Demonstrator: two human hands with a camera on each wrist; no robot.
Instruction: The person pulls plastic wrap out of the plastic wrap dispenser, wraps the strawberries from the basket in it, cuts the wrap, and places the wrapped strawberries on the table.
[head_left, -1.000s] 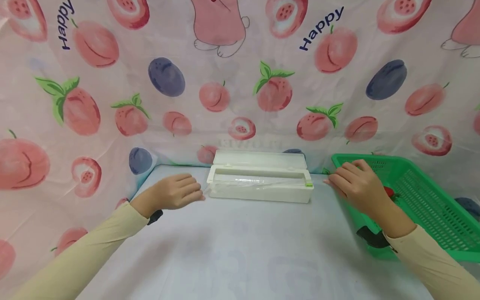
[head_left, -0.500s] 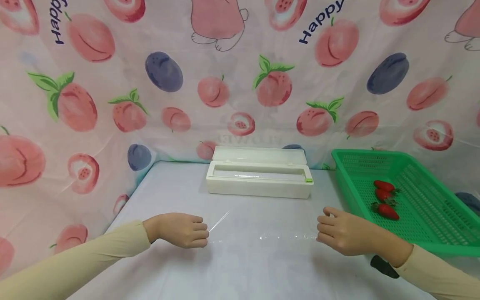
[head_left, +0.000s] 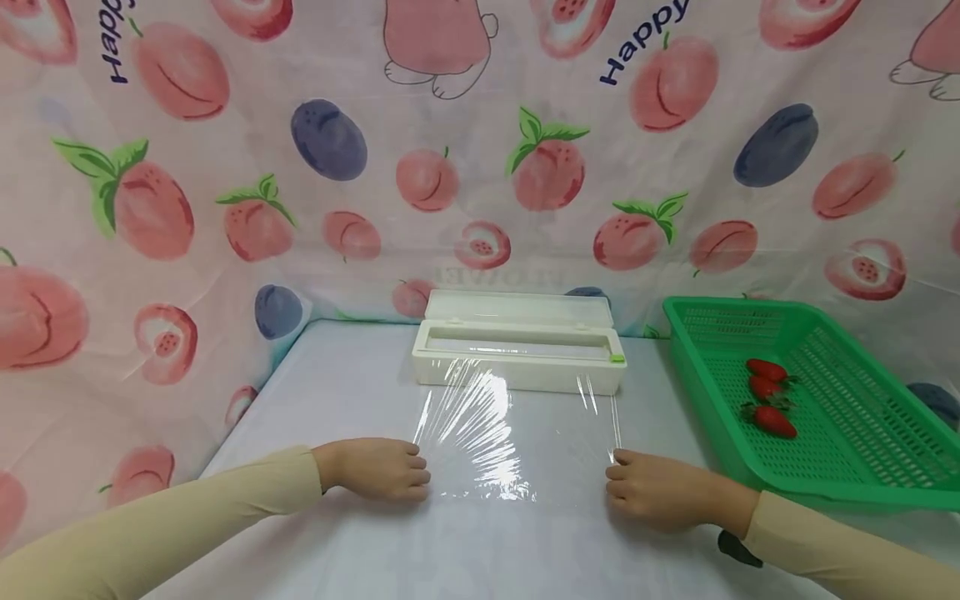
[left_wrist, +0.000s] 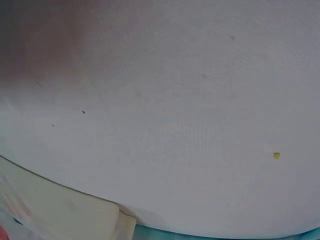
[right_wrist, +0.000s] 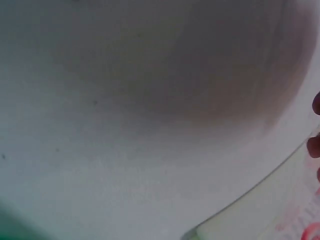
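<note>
clear plastic film [head_left: 498,446] (creased and glinting) stretches out from a long, open white box [head_left: 528,373]

Fingers [right_wrist: 314,147] in the right wrist view — mostly beyond its right edge.

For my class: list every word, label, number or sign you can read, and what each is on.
"Happy": pink fruit-patterned cloth backdrop, upper right.
"Happ": same backdrop, upper left, sideways, cut off by the frame.
Faint reversed lettering: same backdrop, above the white rectangular box; too faint to read.
Possible pink lettering, right wrist view: surface unclear, too blurred to read.
</note>
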